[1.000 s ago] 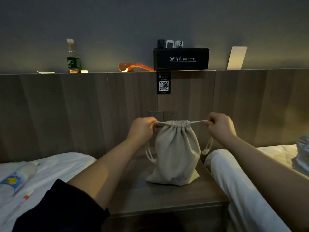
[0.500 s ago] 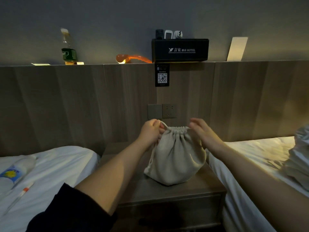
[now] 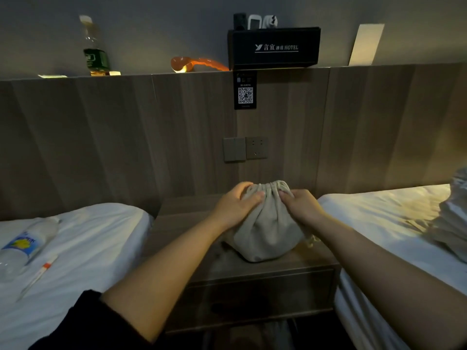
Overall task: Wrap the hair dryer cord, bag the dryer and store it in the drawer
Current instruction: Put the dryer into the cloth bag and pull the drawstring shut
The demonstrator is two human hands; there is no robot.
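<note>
The dryer itself cannot be seen; only the closed cloth bag (image 3: 265, 228) shows, its mouth gathered into a puckered neck, and its contents cannot be confirmed. The room is dim, and the space under the nightstand (image 3: 187, 223) is too dark to read. A short end of drawstring shows at the bag's lower right, partly behind your right forearm. Your left hand (image 3: 236, 205) lies curled over the upper left shoulder of the bag, fingers spread and pressed on the cloth just below the neck. Your right hand (image 3: 300, 205) lies the same way on the upper right shoulder, fingertips meeting the cloth beside the gather. Both hands bear on the bag without closing round it; whether either pinches the cord cannot be told. The bag stands upright on the nightstand top, near its middle, between the two beds. The drawer (image 3: 252, 294) front below the top appears closed. On the left bed (image 3: 101, 248) lie a water bottle (image 3: 25, 246) and a thin pen-like stick (image 3: 38, 276). On the headboard ledge stand a bottle (image 3: 94, 50), an orange object (image 3: 197, 64), a black hotel box (image 3: 274, 48) and a card (image 3: 366, 44).
</note>
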